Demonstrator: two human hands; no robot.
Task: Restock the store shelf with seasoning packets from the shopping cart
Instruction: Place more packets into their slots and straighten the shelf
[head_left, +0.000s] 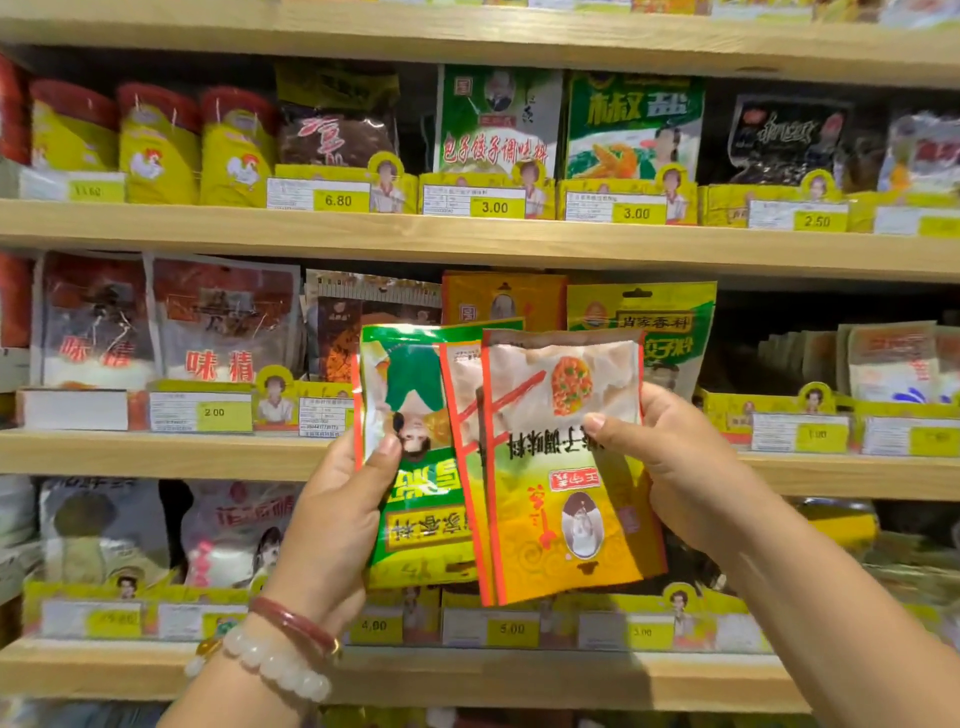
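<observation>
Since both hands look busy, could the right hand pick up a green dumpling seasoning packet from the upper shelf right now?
Probably not: the right hand already grips the orange packet, though the green dumpling seasoning packet stands unobstructed.

Green-and-yellow packet (415, 467), orange-yellow packet (561, 493), pale wooden shelf (467, 239).

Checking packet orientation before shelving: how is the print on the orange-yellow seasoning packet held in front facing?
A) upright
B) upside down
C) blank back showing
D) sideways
B: the characters and portrait on the orange-yellow seasoning packet, pinched by the right hand, read inverted.
</observation>
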